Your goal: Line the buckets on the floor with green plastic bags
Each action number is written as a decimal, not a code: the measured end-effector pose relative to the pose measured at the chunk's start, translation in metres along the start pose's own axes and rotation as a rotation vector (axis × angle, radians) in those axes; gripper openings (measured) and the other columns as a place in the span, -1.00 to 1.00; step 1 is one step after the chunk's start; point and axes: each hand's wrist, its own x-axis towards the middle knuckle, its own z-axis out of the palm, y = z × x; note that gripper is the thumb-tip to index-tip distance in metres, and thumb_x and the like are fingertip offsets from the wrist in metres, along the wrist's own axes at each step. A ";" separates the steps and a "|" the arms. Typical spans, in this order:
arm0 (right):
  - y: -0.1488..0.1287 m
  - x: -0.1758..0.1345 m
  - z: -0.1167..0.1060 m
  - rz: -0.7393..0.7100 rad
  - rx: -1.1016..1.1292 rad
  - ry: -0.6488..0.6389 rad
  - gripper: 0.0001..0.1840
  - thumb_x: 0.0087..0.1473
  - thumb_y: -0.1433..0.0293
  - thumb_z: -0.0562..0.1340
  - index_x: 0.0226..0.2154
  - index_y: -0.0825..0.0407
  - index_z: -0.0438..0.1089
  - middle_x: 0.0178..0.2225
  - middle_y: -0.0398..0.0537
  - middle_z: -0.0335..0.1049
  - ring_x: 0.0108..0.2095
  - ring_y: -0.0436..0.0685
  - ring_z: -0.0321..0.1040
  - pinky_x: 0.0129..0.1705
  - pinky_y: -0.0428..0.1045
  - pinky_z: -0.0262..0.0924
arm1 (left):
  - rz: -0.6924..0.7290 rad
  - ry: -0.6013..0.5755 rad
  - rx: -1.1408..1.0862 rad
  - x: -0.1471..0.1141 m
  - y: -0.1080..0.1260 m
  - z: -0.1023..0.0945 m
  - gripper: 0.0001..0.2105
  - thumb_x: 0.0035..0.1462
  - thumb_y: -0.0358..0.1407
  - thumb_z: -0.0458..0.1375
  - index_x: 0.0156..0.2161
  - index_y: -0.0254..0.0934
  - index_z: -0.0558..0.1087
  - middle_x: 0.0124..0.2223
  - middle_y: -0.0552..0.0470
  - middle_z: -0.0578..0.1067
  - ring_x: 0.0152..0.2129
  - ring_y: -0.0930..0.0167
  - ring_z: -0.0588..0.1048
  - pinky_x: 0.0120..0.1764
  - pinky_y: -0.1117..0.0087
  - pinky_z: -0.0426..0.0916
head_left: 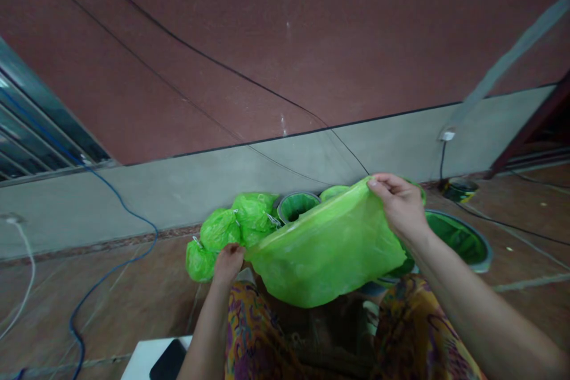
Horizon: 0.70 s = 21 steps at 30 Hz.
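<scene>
text, labels, brands, numbers, signs: none legible | dark container [460,189]: surface too blurred to read

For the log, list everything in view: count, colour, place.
Bag: one, green, held out, centre
Tied bags: three or more, green, floor by wall
Bins: two or more, green-lined, centre and right
Tin: one, dark, floor, right
Slab: one, white, bottom left
Phone, apparently: one, black, on slab
Cable: one, blue, left
Hose: one, white, far left
Wires: three or more, dark, wall and floor
Strip: one, pale, wall, right
Window: one, bluish, barred, left
Wall: one, reddish above pale, behind
Floor: one, brown, below
Clothing: patterned, yellowish, over legs
Left fingers: one set, bag's left
Right fingers: one set, bag's right
</scene>
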 end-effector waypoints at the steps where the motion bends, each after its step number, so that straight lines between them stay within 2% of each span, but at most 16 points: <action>1: -0.008 0.000 0.007 -0.009 -0.001 -0.052 -0.76 -0.13 0.20 0.37 -0.43 0.00 0.48 -0.53 -0.23 0.38 -0.53 -0.05 0.22 -0.46 -0.12 0.13 | 0.124 -0.007 -0.022 -0.007 0.009 0.006 -0.78 -0.22 -0.52 0.35 -0.40 -0.26 0.50 -0.33 0.00 0.54 -0.20 0.34 0.50 -0.24 0.49 0.34; 3: -0.023 -0.001 0.022 -0.024 0.009 -0.150 -0.75 -0.11 0.17 0.37 -0.43 0.00 0.47 -0.55 -0.23 0.37 -0.54 -0.05 0.21 -0.49 -0.12 0.11 | 0.343 -0.183 -0.104 -0.023 0.031 0.024 -0.54 -0.30 -0.54 0.40 -0.18 -0.22 0.52 0.00 -0.02 0.51 0.09 0.33 0.36 0.00 0.48 0.28; 4: -0.030 -0.001 0.029 -0.033 0.018 -0.192 -0.74 -0.11 0.16 0.36 -0.42 0.00 0.47 -0.55 -0.23 0.37 -0.55 -0.05 0.21 -0.50 -0.12 0.10 | 0.415 -0.303 -0.156 -0.031 0.042 0.034 -0.44 -0.35 -0.56 0.41 -0.12 -0.20 0.51 0.08 -0.03 0.47 0.16 0.31 0.30 0.06 0.46 0.24; 5: -0.036 0.000 0.035 -0.042 0.027 -0.230 -0.73 -0.10 0.16 0.36 -0.42 0.00 0.46 -0.55 -0.23 0.37 -0.55 -0.05 0.22 -0.50 -0.12 0.10 | 0.456 -0.376 -0.204 -0.037 0.052 0.045 -0.37 -0.41 -0.59 0.41 -0.10 -0.20 0.51 0.10 -0.04 0.46 0.18 0.29 0.29 0.08 0.44 0.24; 7: -0.046 0.003 0.048 -0.063 0.041 -0.298 -0.72 -0.10 0.14 0.36 -0.41 0.01 0.46 -0.55 -0.23 0.37 -0.55 -0.04 0.23 -0.49 -0.12 0.12 | 0.479 -0.507 -0.188 -0.042 0.068 0.065 -0.34 -0.46 -0.60 0.42 -0.09 -0.20 0.51 0.01 -0.03 0.52 0.08 0.26 0.39 0.02 0.40 0.32; 8: -0.051 0.006 0.054 -0.074 0.043 -0.332 -0.71 -0.09 0.14 0.35 -0.41 0.01 0.45 -0.54 -0.22 0.37 -0.54 -0.04 0.24 -0.48 -0.11 0.14 | 0.478 -0.574 -0.130 -0.041 0.073 0.074 -0.41 -0.42 -0.58 0.42 -0.14 -0.21 0.53 -0.09 -0.01 0.57 -0.03 0.26 0.46 -0.06 0.39 0.37; 10: -0.062 0.016 0.062 -0.107 0.032 -0.388 -0.70 -0.07 0.13 0.34 -0.41 0.02 0.45 -0.53 -0.21 0.38 -0.51 -0.03 0.27 -0.43 -0.10 0.18 | 0.441 -0.664 0.009 -0.034 0.076 0.087 -0.67 -0.31 -0.48 0.41 -0.30 -0.27 0.56 -0.35 0.04 0.58 -0.33 0.31 0.53 -0.31 0.43 0.40; 12: -0.072 0.028 0.064 -0.179 0.000 -0.400 -0.69 -0.07 0.13 0.35 -0.37 0.02 0.45 -0.47 -0.18 0.41 -0.44 0.00 0.33 -0.34 -0.06 0.25 | 0.395 -0.676 0.086 -0.026 0.072 0.093 -0.87 -0.21 -0.39 0.38 -0.48 -0.30 0.53 -0.54 0.08 0.51 -0.58 0.41 0.44 -0.51 0.48 0.31; 13: -0.076 0.034 0.061 -0.227 -0.024 -0.378 -0.67 -0.09 0.13 0.36 -0.33 0.01 0.46 -0.41 -0.16 0.44 -0.37 0.02 0.36 -0.27 -0.03 0.28 | 0.377 -0.656 0.082 -0.024 0.070 0.093 -0.88 -0.19 -0.36 0.38 -0.53 -0.31 0.51 -0.59 0.09 0.47 -0.65 0.46 0.39 -0.56 0.49 0.26; 16: -0.073 0.042 0.036 -0.327 -0.098 -0.208 -0.50 -0.16 0.14 0.42 -0.14 -0.03 0.44 -0.14 -0.07 0.46 -0.11 0.12 0.38 -0.05 0.07 0.28 | 0.318 -0.575 -0.070 -0.027 0.061 0.085 -0.84 -0.20 -0.31 0.38 -0.51 -0.33 0.52 -0.57 0.08 0.50 -0.66 0.48 0.40 -0.55 0.49 0.30; 18: -0.050 0.033 0.012 -0.282 -0.119 -0.067 -0.40 -0.16 0.11 0.42 -0.04 -0.07 0.39 -0.01 -0.03 0.41 0.01 0.17 0.33 0.04 0.12 0.25 | 0.235 -0.536 -0.222 -0.036 0.058 0.074 -0.78 -0.23 -0.29 0.40 -0.43 -0.36 0.55 -0.50 0.04 0.55 -0.60 0.43 0.48 -0.46 0.43 0.40; 21: 0.013 0.001 -0.018 -0.017 -0.065 0.066 -0.34 -0.12 0.03 0.38 0.02 -0.07 0.35 0.07 0.03 0.36 0.09 0.24 0.29 0.14 0.20 0.18 | 0.071 -0.416 -0.431 -0.054 0.059 0.053 -0.70 -0.28 -0.33 0.42 -0.34 -0.33 0.53 -0.45 0.03 0.59 -0.54 0.37 0.55 -0.42 0.38 0.47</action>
